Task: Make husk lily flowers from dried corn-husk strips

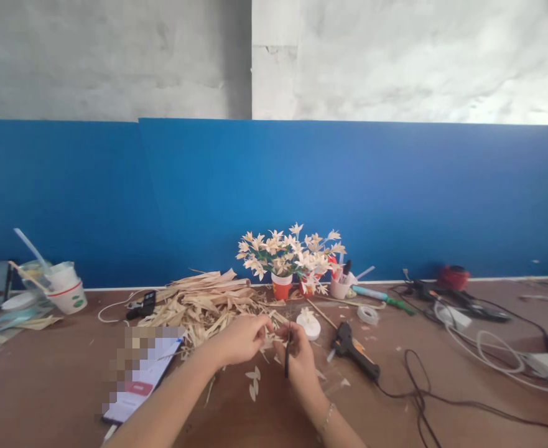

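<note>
Ahead of you, a blue partition (371,186) spans the scene from left to right at the far side of your brown worktop (35,386). Above it you face a patchy grey wall (91,56) with a vertical edge near the middle, shadowed just left of that edge and brighter toward the right.

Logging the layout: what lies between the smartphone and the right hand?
In the head view: the left forearm, a thin pale strand, then several loose petal-shaped pieces.
</note>
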`<state>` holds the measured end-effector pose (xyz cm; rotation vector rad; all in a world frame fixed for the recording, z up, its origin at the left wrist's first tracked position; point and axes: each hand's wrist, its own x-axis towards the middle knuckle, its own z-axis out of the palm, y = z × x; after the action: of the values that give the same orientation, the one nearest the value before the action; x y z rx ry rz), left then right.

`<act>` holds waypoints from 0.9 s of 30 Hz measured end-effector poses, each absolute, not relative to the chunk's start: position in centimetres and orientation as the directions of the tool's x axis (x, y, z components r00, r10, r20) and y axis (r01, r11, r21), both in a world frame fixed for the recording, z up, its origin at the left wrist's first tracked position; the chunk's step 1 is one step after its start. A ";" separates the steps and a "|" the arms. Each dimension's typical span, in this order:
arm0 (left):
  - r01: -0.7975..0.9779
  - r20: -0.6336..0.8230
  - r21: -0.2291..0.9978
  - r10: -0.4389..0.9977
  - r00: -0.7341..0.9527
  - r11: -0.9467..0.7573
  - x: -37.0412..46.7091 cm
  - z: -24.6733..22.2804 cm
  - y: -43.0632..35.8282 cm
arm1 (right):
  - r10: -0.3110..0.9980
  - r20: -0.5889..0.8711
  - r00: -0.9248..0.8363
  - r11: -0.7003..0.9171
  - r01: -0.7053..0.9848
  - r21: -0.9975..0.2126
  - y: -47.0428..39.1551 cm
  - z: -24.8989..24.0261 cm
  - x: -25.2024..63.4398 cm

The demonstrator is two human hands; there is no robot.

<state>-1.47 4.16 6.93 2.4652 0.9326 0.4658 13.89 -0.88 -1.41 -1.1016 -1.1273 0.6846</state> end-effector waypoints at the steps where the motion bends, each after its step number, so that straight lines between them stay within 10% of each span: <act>1: 0.534 0.161 0.554 0.712 0.683 -0.638 -1.5 6.8 4.1 | 0.885 0.346 0.312 0.346 0.058 -0.937 -0.8 -1.4 14.0; 12: 0.228 0.055 0.965 0.954 0.296 -0.126 -1.3 3.6 4.7 | 0.982 0.183 -0.036 0.184 0.024 -0.983 -1.5 -1.5 13.3; 27: 0.338 0.107 0.910 0.924 0.368 -0.241 -1.8 4.2 4.2 | 0.996 0.046 0.074 0.044 0.027 -0.999 -1.3 -1.0 13.3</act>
<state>-1.81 4.16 4.16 1.7715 1.1121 0.8581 13.30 -1.30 -1.00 -1.2289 -1.1931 1.1097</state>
